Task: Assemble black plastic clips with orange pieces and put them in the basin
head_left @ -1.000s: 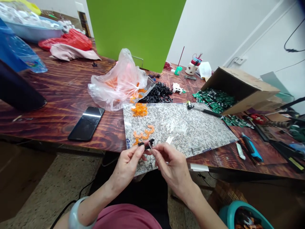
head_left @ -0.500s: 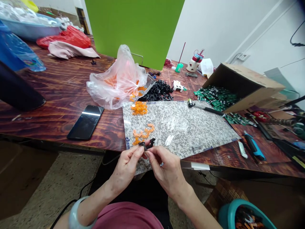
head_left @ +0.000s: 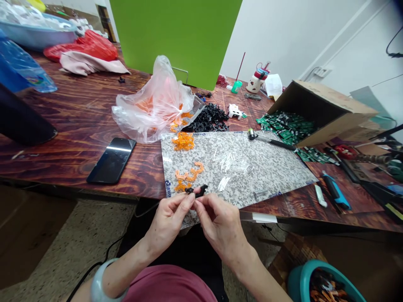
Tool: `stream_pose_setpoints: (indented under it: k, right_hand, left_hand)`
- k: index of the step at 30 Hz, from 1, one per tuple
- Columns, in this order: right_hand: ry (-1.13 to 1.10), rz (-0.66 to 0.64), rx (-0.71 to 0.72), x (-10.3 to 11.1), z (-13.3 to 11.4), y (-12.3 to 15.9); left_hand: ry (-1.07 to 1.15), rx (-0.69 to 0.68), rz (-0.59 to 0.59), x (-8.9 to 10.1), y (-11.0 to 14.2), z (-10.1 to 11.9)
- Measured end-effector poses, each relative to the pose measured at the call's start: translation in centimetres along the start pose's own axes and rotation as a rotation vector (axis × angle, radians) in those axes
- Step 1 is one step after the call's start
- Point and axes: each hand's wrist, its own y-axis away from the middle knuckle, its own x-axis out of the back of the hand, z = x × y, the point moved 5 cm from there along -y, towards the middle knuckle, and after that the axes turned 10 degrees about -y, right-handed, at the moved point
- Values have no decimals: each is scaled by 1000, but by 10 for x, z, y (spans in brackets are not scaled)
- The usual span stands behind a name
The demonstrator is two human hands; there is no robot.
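Note:
My left hand (head_left: 168, 220) and my right hand (head_left: 218, 222) meet at the front of a speckled granite-pattern board (head_left: 264, 172), their fingertips pinching a small black plastic part (head_left: 197, 192) from either side. Orange plastic clips (head_left: 189, 174) lie just beyond my fingers on the board, with a heap of them (head_left: 183, 141) further back. Clear plastic pieces (head_left: 228, 161) are scattered to the right of the clips. My fingers hide part of the black piece.
A plastic bag of orange parts (head_left: 154, 105) and a pile of black parts (head_left: 208, 119) sit behind the board. A phone (head_left: 111, 161) lies left. A cardboard box (head_left: 321, 111) spills green circuit boards (head_left: 285, 128) at right. A teal basin (head_left: 324, 285) stands on the floor.
The view has tilted slightly, shifting the table scene. My hands have drawn closer together around the black part, which now sits lower and more tightly between my fingers.

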Motion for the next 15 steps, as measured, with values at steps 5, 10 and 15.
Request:
stream_pose_setpoints:
  k: [5,10,15]
  right_hand:
    - [-17,7,-30,-1,-2,2]
    - [-18,24,-58,-1,-1,7]
    - [-4,25,-77,-2,1,9]
  left_hand:
    - [0,29,27,0,2,-1]
    - [-52,9,7,0,4,0]
    - [-84,-15,-15,0,5,2]
